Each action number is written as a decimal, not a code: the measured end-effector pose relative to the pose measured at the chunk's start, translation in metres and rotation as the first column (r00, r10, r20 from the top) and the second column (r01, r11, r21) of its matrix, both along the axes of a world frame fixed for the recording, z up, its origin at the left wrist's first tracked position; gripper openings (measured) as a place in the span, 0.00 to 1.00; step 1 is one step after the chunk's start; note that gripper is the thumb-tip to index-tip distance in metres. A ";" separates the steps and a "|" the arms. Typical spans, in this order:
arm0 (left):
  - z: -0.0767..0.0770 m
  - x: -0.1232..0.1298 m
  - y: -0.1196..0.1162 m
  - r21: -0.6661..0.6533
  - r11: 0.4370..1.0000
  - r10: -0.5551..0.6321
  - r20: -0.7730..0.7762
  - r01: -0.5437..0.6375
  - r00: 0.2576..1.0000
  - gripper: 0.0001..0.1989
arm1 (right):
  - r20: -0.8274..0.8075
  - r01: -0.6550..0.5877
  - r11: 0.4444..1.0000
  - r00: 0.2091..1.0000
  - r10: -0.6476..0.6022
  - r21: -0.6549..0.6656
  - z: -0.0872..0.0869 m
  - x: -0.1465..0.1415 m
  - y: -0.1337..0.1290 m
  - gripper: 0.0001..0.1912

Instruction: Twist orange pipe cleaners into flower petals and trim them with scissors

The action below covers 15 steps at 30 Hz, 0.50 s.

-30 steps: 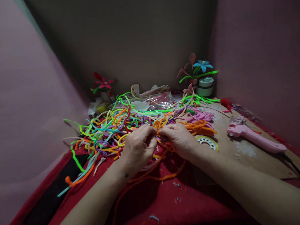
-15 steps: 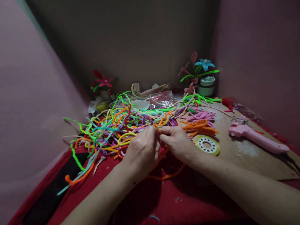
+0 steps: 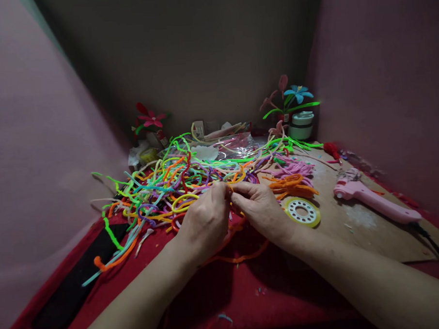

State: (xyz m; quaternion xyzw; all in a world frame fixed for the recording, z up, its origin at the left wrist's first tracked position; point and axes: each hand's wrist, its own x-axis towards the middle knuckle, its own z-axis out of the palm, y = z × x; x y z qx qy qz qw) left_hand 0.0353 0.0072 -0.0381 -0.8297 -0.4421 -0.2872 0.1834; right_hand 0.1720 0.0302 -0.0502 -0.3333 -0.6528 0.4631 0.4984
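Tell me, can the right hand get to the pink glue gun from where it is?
Probably yes. The right hand pinches an orange pipe cleaner, but only a flat tape roll and bare cardboard lie between it and the pink glue gun.

The left hand (image 3: 205, 223) and right hand (image 3: 261, 208) hide their pinch, perhaps an orange pipe cleaner (image 3: 241, 257).
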 end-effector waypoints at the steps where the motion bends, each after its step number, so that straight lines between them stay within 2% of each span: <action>1: -0.002 -0.001 0.000 0.012 1.000 -0.016 -0.015 0.016 1.000 0.08 | 0.002 -0.003 1.000 1.000 0.003 -0.017 -0.001 0.000 0.001 0.09; 4: -0.005 -0.003 0.001 -0.002 0.997 -0.082 0.006 0.082 0.997 0.10 | -0.003 -0.009 0.998 1.000 0.009 -0.068 0.000 0.001 0.003 0.09; 6: -0.003 -0.003 0.003 -0.034 0.994 -0.104 0.095 0.108 0.990 0.12 | -0.057 -0.050 0.987 0.997 0.042 -0.150 0.003 0.003 0.003 0.09; 8: 0.001 -0.002 0.005 -0.138 0.983 -0.083 0.276 0.125 0.958 0.16 | -0.129 -0.079 0.967 0.990 0.049 -0.240 0.007 0.004 0.004 0.10; 10: 0.007 0.000 0.007 -0.289 0.940 -0.006 0.522 0.184 0.853 0.22 | -0.190 -0.072 0.954 0.982 0.016 -0.290 0.010 0.004 0.004 0.10; 12: 0.015 0.001 0.008 -0.458 0.831 0.125 0.708 0.317 0.696 0.22 | -0.234 -0.057 0.951 0.972 -0.016 -0.304 0.012 0.003 0.003 0.10; 13: 0.018 0.001 0.008 -0.532 0.748 0.199 0.750 0.397 0.631 0.19 | -0.251 -0.061 0.949 0.968 -0.019 -0.308 0.013 0.003 0.003 0.11; 15: 0.023 0.000 0.009 -0.631 0.574 0.327 0.761 0.522 0.560 0.13 | -0.265 -0.077 0.947 0.964 -0.009 -0.313 0.013 0.003 0.002 0.11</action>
